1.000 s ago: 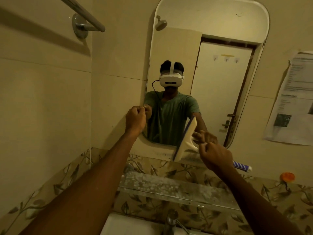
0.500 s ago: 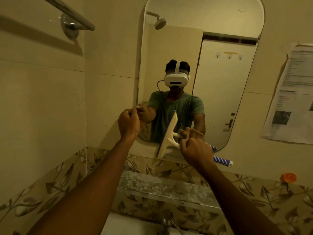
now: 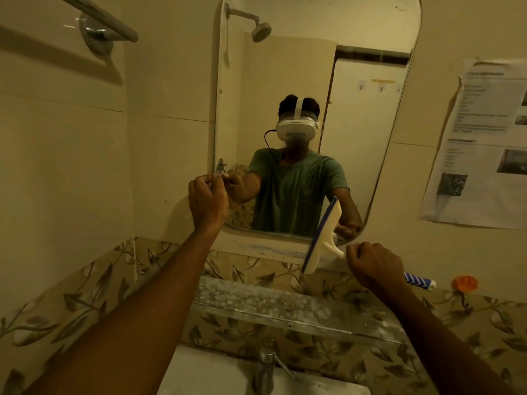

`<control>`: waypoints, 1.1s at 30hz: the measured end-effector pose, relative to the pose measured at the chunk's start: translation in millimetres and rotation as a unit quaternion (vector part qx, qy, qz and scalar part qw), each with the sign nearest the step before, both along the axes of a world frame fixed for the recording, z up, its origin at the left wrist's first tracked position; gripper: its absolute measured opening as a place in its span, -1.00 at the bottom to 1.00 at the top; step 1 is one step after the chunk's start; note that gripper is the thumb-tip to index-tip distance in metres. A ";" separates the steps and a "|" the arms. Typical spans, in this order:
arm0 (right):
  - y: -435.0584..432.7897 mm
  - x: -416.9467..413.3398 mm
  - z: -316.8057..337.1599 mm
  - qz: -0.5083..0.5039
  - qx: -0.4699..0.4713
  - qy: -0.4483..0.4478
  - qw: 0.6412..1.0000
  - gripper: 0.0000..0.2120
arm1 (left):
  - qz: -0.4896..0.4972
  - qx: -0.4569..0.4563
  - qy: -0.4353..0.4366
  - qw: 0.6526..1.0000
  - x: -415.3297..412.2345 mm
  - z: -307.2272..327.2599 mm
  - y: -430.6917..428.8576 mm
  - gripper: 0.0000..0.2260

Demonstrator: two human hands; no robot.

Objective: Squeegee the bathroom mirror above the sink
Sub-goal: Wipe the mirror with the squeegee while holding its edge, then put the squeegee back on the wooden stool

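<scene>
A tall rounded mirror hangs on the tiled wall above the sink. My right hand grips the blue-striped handle of a white squeegee, whose blade stands nearly upright across the mirror's lower right edge. My left hand is a closed fist pressed against the mirror's lower left edge. Whether it pinches anything is unclear. The mirror reflects a person in a green shirt and a headset.
A spotted glass shelf runs below the mirror, with a chrome tap under it. A towel bar is at the upper left. Papers are taped to the right wall, and an orange hook sits beside them lower down.
The squeegee went left along the mirror's bottom, then back right to the lower right corner. My left fist has stayed on the mirror's left edge.
</scene>
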State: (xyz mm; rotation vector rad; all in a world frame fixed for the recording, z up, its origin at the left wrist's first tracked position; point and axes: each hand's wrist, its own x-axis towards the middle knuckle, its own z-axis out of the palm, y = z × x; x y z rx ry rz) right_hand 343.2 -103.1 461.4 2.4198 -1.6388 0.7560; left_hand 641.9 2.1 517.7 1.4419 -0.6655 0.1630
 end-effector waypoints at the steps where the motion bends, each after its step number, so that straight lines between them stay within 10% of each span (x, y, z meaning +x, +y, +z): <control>1: -0.8 -2.0 0.5 0.005 0.000 0.007 1.000 -0.66 | -0.003 -0.004 -0.003 1.000 -0.8 -1.6 0.2 -0.75; 18: 13.8 -81.9 -10.4 -0.049 -0.085 0.073 0.992 -0.62 | 0.020 0.071 -0.156 0.985 -59.1 -43.8 12.7 -0.56; 27: 52.8 -85.9 -16.2 -0.009 -0.016 -0.236 0.972 -0.30 | -0.089 0.069 -0.260 0.959 -137.4 -49.1 14.9 -0.60; 33: 94.4 -95.5 -29.4 0.053 0.084 -0.433 0.896 -0.63 | -0.129 0.086 -0.300 0.941 -182.0 -60.7 35.2 -0.62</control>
